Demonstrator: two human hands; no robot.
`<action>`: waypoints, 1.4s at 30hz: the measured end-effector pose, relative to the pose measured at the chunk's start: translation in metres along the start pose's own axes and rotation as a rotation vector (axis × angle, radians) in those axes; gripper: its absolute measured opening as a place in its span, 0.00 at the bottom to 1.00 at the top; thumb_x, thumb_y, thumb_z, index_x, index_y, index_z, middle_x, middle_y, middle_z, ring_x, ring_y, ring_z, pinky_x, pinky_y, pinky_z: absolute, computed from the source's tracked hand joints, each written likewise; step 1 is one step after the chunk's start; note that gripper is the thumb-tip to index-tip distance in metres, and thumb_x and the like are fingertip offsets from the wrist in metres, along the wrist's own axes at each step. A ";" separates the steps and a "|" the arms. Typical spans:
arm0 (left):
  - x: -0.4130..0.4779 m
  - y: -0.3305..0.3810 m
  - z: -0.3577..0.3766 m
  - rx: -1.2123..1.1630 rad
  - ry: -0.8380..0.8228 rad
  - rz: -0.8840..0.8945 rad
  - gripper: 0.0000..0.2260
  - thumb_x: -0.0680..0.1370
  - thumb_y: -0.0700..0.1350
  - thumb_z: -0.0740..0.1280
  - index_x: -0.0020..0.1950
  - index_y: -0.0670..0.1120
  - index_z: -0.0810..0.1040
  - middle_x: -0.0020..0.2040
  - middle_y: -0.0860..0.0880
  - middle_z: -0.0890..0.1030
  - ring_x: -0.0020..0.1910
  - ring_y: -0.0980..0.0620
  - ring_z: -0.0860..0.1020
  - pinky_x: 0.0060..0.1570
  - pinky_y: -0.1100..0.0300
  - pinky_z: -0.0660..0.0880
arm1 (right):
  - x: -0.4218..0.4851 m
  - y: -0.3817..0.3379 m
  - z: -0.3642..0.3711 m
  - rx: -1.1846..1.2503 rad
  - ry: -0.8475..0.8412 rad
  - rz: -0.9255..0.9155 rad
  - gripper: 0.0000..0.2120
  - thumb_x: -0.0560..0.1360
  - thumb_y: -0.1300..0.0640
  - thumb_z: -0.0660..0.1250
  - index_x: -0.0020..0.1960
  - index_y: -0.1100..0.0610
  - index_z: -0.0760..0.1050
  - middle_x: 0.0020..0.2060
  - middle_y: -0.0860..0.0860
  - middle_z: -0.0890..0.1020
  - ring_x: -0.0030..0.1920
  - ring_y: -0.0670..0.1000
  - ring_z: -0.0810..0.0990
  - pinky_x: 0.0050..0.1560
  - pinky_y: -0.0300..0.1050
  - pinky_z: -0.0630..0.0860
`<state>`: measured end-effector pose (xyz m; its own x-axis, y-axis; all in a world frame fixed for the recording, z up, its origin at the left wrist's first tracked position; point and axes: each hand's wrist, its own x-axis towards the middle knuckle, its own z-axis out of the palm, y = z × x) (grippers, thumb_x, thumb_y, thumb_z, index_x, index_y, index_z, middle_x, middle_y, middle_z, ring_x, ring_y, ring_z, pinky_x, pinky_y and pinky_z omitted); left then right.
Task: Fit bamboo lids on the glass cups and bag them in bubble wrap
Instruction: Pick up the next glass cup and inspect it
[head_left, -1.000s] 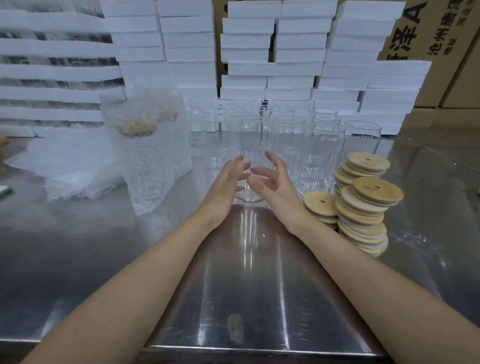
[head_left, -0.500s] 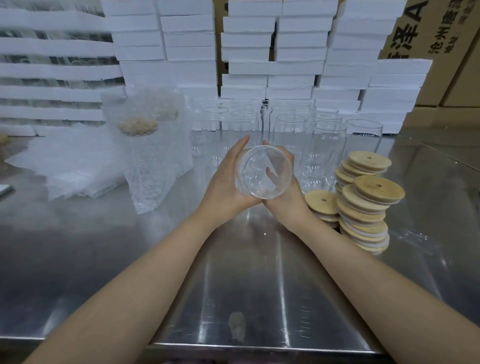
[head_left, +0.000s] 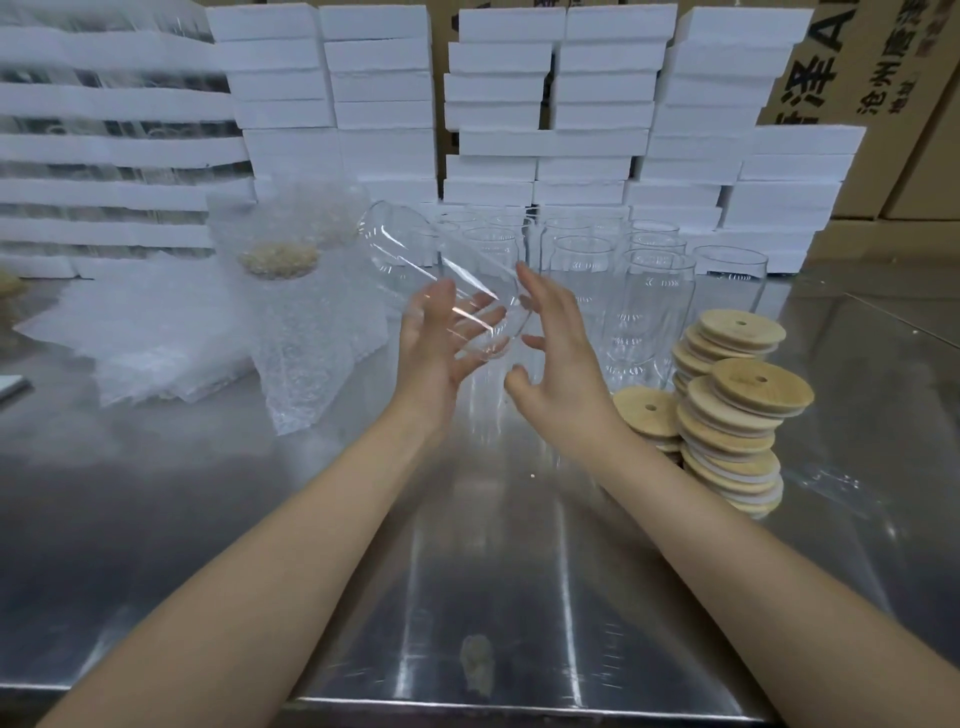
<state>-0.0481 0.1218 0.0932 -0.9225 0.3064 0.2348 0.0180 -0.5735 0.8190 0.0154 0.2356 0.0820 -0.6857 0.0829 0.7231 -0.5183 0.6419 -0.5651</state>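
**Glass cup tilted between two open hands**

A steel surface (head_left: 156, 493) fills the near view, with stacked white foam boxes (head_left: 597, 104) along its far edge. Flat bubble-wrap bags (head_left: 130, 332) lie at the left, and a wrapped cup (head_left: 296, 332) stands beside them. A row of empty glass cups (head_left: 660, 291) stands at centre-far, and stacks of bamboo lids (head_left: 737, 431) sit at the right. One glass cup (head_left: 400, 249), held above the surface, slants up to the left across the straight fingers of the left hand (head_left: 431, 353). The right hand (head_left: 561, 353) is spread open just beside the cup's lower end.
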 end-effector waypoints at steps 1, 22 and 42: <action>-0.001 0.004 0.003 -0.074 -0.048 -0.065 0.32 0.70 0.61 0.66 0.67 0.44 0.66 0.55 0.43 0.82 0.54 0.46 0.82 0.46 0.52 0.80 | 0.002 -0.007 -0.002 -0.039 0.040 -0.028 0.37 0.69 0.74 0.62 0.75 0.55 0.60 0.67 0.48 0.64 0.68 0.49 0.68 0.60 0.40 0.74; -0.003 0.003 -0.006 -0.464 -0.075 -0.597 0.39 0.73 0.70 0.61 0.70 0.41 0.65 0.48 0.36 0.83 0.43 0.41 0.84 0.29 0.58 0.81 | 0.007 -0.027 -0.048 -1.244 -0.447 0.572 0.12 0.76 0.56 0.62 0.58 0.54 0.75 0.57 0.51 0.77 0.59 0.56 0.77 0.46 0.43 0.63; 0.004 -0.032 -0.033 1.252 -0.031 0.263 0.40 0.69 0.71 0.64 0.73 0.56 0.50 0.57 0.53 0.73 0.55 0.53 0.76 0.51 0.57 0.72 | 0.009 -0.024 -0.037 -0.970 -0.271 0.432 0.21 0.75 0.67 0.60 0.66 0.54 0.71 0.61 0.55 0.76 0.61 0.60 0.76 0.49 0.45 0.66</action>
<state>-0.0650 0.1164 0.0513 -0.8266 0.3209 0.4623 0.5627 0.4792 0.6736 0.0402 0.2491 0.1164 -0.8642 0.3510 0.3606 0.3341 0.9360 -0.1105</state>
